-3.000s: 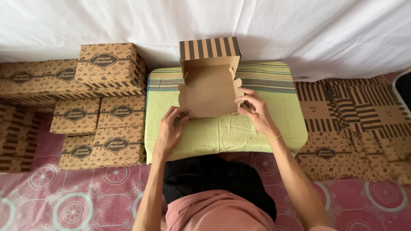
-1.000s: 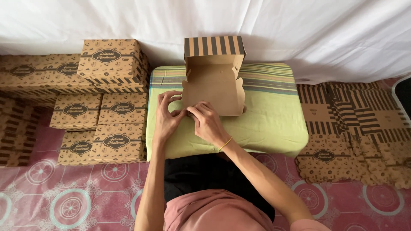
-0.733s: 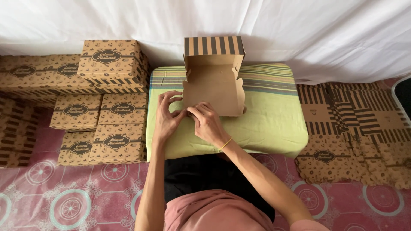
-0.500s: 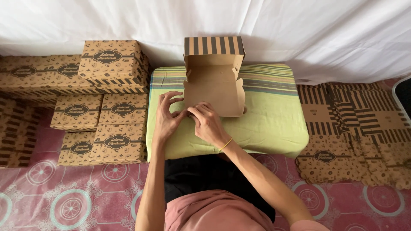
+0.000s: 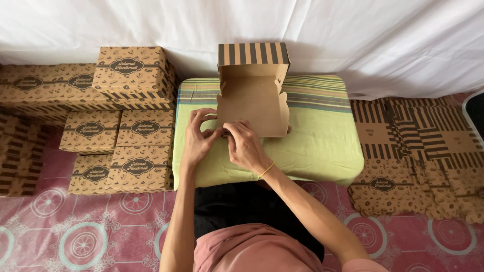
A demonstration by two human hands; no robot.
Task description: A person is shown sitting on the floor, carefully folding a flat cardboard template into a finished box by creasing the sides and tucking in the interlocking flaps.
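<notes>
Left hand (image 5: 199,138): fingers curled, thumb and fingertips pinched on the near left corner flap of the cardboard box (image 5: 252,98). Right hand (image 5: 245,146): fingers bent and drawn together, pressing on the same near left corner of the box, touching the left hand. A yellow band (image 5: 266,170) sits on the right wrist.

The box lies partly folded on the green cushion (image 5: 322,141), at the middle of its far edge; its striped lid stands upright against the white cloth (image 5: 353,35).

Finished boxes (image 5: 121,116) are stacked off the cushion's left edge. Flat box blanks (image 5: 418,146) lie off its right edge on the patterned floor mat (image 5: 75,236).
</notes>
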